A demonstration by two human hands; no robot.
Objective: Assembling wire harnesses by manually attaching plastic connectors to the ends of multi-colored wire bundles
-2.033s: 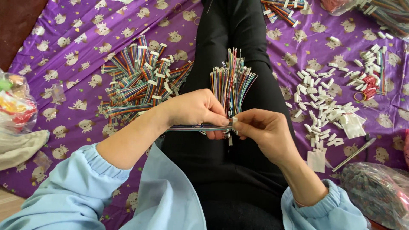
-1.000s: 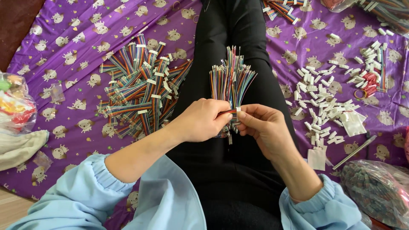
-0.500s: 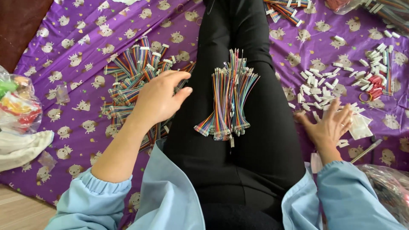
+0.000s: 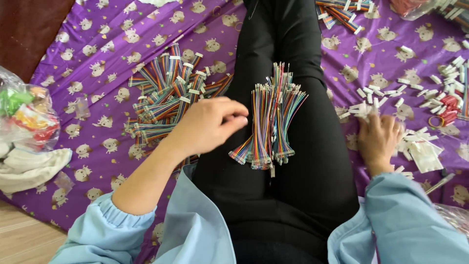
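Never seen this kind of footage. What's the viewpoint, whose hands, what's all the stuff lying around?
There is no machine here. One camera sits on a person's head and looks down at their lap, so you see their own two bare hands and pale blue sleeves.

They sit with black-trousered legs stretched over a purple patterned cloth. A loose bundle of multicoloured ribbon wires lies across the thigh; neither hand holds it.

The left hand hovers between that bundle and a larger pile of finished wire sets on the cloth, fingers loosely curled; it seems to grip nothing.

The right hand rests palm down, fingers spread, in a scatter of small white connector pieces. Whether it has picked one up is hidden.

At the left edge sit a clear plastic bag of coloured bits and a white cloth.
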